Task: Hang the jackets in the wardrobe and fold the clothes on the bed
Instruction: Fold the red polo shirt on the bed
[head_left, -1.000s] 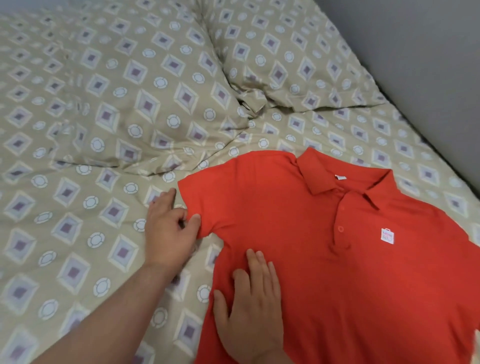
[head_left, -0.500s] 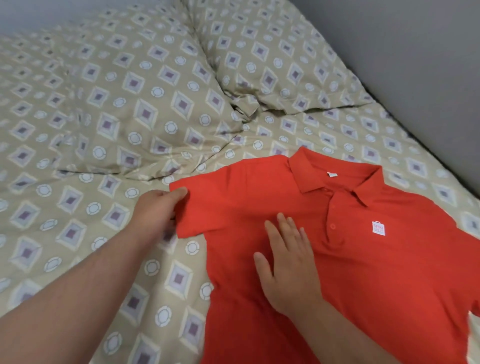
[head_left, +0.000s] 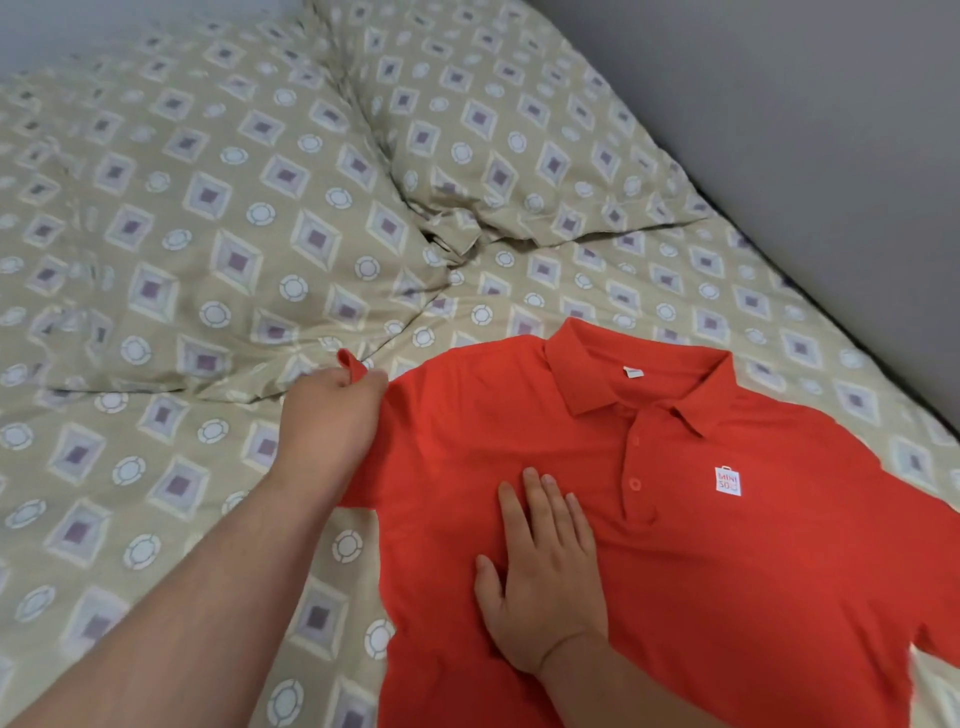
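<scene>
Lying face up toward the bed's (head_left: 156, 493) right edge, one red polo shirt (head_left: 675, 545) spreads below two pillows (head_left: 208, 208). The left hand (head_left: 332, 421) pinches its one bunched sleeve (head_left: 356, 366); the right hand (head_left: 545, 582) presses flat, fingers straight, on the chest.

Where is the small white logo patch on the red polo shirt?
In the head view, the small white logo patch sits on the chest of the red polo shirt, right of its button placket and below its collar.
</scene>
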